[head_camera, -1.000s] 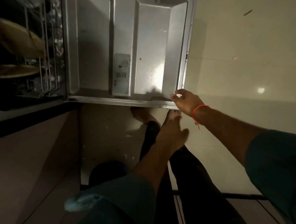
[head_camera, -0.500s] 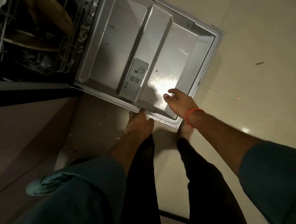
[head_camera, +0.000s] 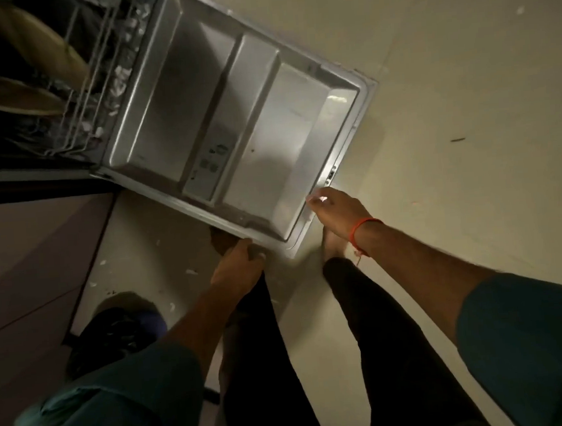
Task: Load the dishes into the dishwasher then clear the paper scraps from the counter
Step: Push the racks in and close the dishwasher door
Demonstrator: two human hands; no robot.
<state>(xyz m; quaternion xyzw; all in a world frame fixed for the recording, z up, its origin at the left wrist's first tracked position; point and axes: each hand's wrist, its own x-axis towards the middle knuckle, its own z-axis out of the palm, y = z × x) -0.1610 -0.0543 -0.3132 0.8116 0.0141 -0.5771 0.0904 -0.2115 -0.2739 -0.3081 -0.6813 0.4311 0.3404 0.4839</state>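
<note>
The dishwasher door lies open, its steel inner face toward me. My left hand grips the door's near side edge, fingers curled under it. My right hand holds the door's top edge near the corner, thumb on the rim; a red thread circles that wrist. At the top left the wire rack holds pale plates standing on edge inside the dark tub.
Pale floor tiles spread to the right. Small white scraps lie on the floor by the cabinet front. A dark bag or bin sits at the lower left. My legs and bare feet stand under the door.
The view has tilted and shifted. My right hand slid from the door's inner panel to its top edge at the corner. My left hand stays on the side edge.
</note>
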